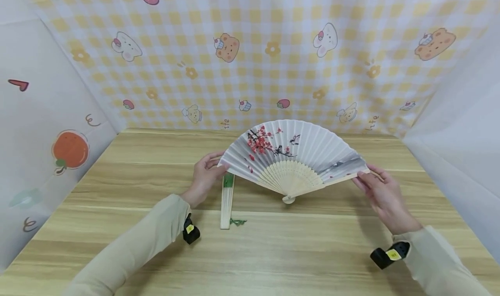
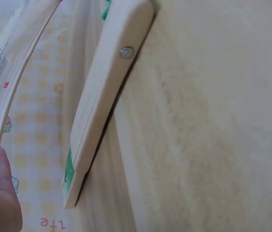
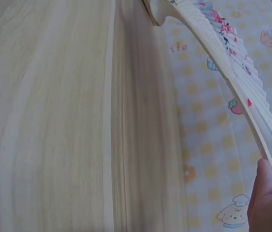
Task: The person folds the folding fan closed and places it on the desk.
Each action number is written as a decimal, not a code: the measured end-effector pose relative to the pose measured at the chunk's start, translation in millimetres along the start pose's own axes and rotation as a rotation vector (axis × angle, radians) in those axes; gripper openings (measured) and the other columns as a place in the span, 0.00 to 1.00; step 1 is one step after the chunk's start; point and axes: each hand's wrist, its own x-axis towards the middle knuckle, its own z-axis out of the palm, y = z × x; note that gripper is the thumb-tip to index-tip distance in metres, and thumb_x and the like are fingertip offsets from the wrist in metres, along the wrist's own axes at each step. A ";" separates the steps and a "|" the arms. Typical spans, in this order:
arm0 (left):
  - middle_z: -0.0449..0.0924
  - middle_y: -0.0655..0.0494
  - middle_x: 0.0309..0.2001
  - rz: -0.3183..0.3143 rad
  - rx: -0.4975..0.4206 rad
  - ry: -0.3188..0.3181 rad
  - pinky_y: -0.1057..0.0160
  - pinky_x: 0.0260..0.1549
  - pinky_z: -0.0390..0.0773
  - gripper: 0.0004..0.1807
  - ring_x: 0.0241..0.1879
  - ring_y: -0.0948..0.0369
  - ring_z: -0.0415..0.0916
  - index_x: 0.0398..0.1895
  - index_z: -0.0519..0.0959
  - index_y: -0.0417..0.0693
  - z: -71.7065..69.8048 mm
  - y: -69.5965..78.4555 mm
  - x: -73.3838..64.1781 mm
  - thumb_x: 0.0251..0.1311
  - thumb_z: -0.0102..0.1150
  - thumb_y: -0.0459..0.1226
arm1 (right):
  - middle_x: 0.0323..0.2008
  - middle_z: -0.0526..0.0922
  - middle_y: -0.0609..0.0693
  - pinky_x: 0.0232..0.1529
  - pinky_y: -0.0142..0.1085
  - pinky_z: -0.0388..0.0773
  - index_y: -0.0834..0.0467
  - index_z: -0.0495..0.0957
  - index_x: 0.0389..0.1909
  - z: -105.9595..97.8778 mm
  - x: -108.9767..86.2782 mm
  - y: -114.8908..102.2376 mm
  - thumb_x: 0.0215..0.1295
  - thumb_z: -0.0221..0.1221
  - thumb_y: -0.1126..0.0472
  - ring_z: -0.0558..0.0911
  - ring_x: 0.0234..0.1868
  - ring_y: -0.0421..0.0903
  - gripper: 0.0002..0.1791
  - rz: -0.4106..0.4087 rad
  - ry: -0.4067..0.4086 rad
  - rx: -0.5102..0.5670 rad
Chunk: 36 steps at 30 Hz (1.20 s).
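Evidently we hold the unfolded fan (image 1: pixel 308 144) by its two outer edges so that its pleats stay spread and its blossom-and-bird print faces us. It stands tilted over the table (image 1: pixel 297 257), with its rivet end toward us; we cannot tell whether that end touches the wood. At the fan's left edge, our left hand (image 1: pixel 205 179) pinches the corner between thumb and fingers; at its right edge, our right hand (image 1: pixel 386 196) pinches the outer rib the same way, thumb in front. We judge that this light two-sided grip shares the tension and spares the thin leaf from creasing.

Left of the fan's rivet, a folded fan (image 1: pixel 226 205) lies on the table, its green end partly hidden beneath the unfolded fan's left corner, its green tassel (image 1: pixel 238 222) beside its near end. Behind the unfolded fan hangs a yellow-checked cloth (image 1: pixel 254 79), probably as a backdrop.
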 end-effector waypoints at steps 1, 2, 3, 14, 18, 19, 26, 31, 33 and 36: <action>0.72 0.43 0.48 0.004 -0.006 0.012 0.60 0.43 0.75 0.24 0.36 0.62 0.76 0.54 0.68 0.42 -1.2 0.9 -0.3 0.52 0.57 0.27 | 0.33 0.78 0.54 0.40 0.33 0.76 0.64 0.71 0.35 1.9 0.6 1.1 0.54 0.50 0.81 0.81 0.34 0.46 0.12 -0.001 0.007 0.000; 0.72 0.42 0.48 0.008 -0.013 0.024 0.61 0.43 0.75 0.24 0.35 0.63 0.76 0.54 0.68 0.42 -2.2 1.8 -0.6 0.51 0.57 0.27 | 0.33 0.78 0.54 0.40 0.33 0.76 0.64 0.71 0.35 3.8 1.2 2.1 0.54 0.51 0.81 0.81 0.34 0.46 0.12 0.001 0.014 -0.003; 0.72 0.42 0.48 0.012 -0.016 0.037 0.61 0.43 0.75 0.24 0.35 0.63 0.76 0.54 0.68 0.41 -3.2 2.6 -1.0 0.51 0.57 0.27 | 0.33 0.78 0.54 0.40 0.33 0.76 0.63 0.71 0.35 5.6 1.5 3.3 0.54 0.51 0.81 0.81 0.34 0.46 0.12 0.002 0.020 -0.008; 0.75 0.46 0.45 0.031 -0.120 0.129 0.61 0.45 0.74 0.24 0.36 0.65 0.77 0.55 0.67 0.38 -22.0 7.6 -5.7 0.52 0.54 0.24 | 0.33 0.77 0.54 0.40 0.33 0.76 0.62 0.65 0.41 24.7 11.3 20.5 0.54 0.51 0.80 0.81 0.33 0.46 0.16 0.042 0.067 0.010; 0.77 0.52 0.41 0.038 -0.146 0.180 0.63 0.43 0.75 0.23 0.36 0.65 0.77 0.54 0.68 0.37 -25.8 7.4 -5.8 0.52 0.55 0.24 | 0.32 0.76 0.54 0.40 0.32 0.76 0.62 0.61 0.43 31.9 14.2 25.8 0.55 0.51 0.80 0.81 0.32 0.45 0.18 0.049 0.095 -0.003; 0.77 0.52 0.41 0.039 -0.150 0.192 0.63 0.43 0.75 0.22 0.36 0.64 0.77 0.53 0.68 0.37 -26.5 7.3 -5.5 0.52 0.55 0.24 | 0.32 0.75 0.54 0.40 0.31 0.76 0.62 0.60 0.43 33.5 14.8 26.7 0.55 0.50 0.80 0.81 0.32 0.44 0.18 0.051 0.102 -0.007; 0.75 0.51 0.40 0.027 -0.180 0.248 0.68 0.42 0.75 0.20 0.37 0.65 0.76 0.52 0.69 0.36 -30.7 6.1 -6.4 0.53 0.54 0.25 | 0.29 0.74 0.53 0.39 0.31 0.76 0.62 0.60 0.43 42.7 19.1 32.4 0.54 0.51 0.80 0.80 0.29 0.43 0.19 0.069 0.164 -0.036; 0.76 0.58 0.35 0.046 -0.212 0.255 0.69 0.42 0.75 0.20 0.35 0.66 0.75 0.51 0.68 0.34 -32.8 5.8 -7.9 0.54 0.54 0.25 | 0.27 0.74 0.53 0.38 0.32 0.77 0.62 0.62 0.41 45.3 21.8 35.7 0.53 0.51 0.81 0.81 0.28 0.44 0.18 0.065 0.180 -0.021; 0.76 0.59 0.34 0.055 -0.225 0.254 0.70 0.41 0.75 0.19 0.35 0.66 0.75 0.51 0.68 0.34 -33.3 6.3 -8.5 0.54 0.54 0.25 | 0.28 0.74 0.53 0.38 0.32 0.77 0.62 0.63 0.41 45.3 22.5 36.7 0.53 0.51 0.81 0.81 0.28 0.44 0.17 0.068 0.179 -0.013; 0.77 0.60 0.34 0.061 -0.241 0.254 0.70 0.41 0.75 0.19 0.36 0.66 0.75 0.51 0.69 0.35 -34.4 6.8 -9.4 0.54 0.54 0.24 | 0.28 0.74 0.53 0.38 0.31 0.77 0.61 0.63 0.41 45.3 22.9 37.9 0.54 0.50 0.81 0.81 0.28 0.43 0.17 0.068 0.181 -0.016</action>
